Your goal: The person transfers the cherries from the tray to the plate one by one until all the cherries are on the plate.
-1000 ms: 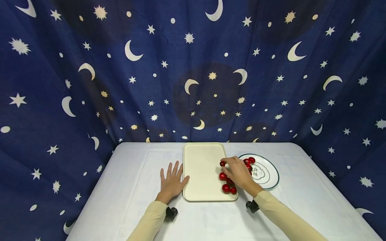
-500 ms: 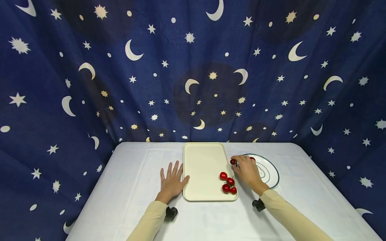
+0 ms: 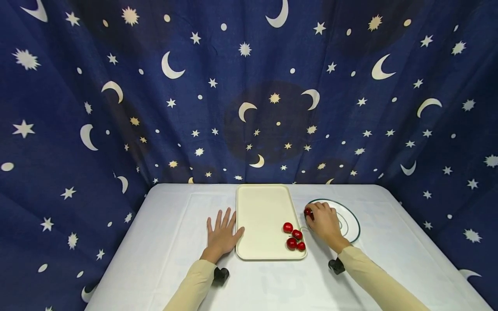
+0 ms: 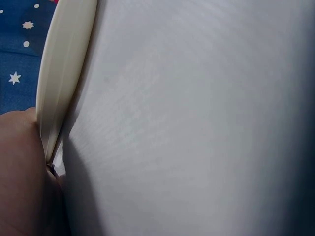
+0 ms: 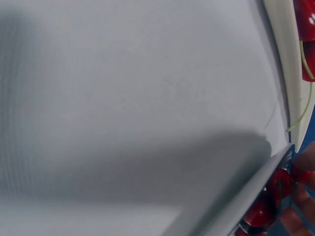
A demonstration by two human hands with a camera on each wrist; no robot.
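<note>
My right hand (image 3: 324, 222) is over the left part of a white plate (image 3: 353, 229) with a dark rim, pinching a red cherry (image 3: 308, 212) between thumb and fingers. In the right wrist view, fingertips (image 5: 306, 160) touch that cherry close to the plate's rim, and more cherries (image 5: 261, 211) lie on the plate beside them. The hand hides most of these from the head view. Several red cherries (image 3: 292, 243) with stems sit at the near right corner of a cream tray (image 3: 260, 216). My left hand (image 3: 221, 238) lies flat, fingers spread, its thumb at the tray's left edge.
A white cloth covers the table (image 3: 175, 242). Behind it and along both sides hangs a dark blue curtain (image 3: 218, 108) with moons and stars. The tray and plate stand close together, a narrow strip of cloth between them.
Carrying the cherry, my right hand has moved right, from above the tray to the plate's left side, and lowered slightly. The left hand and the tray have stayed put.
</note>
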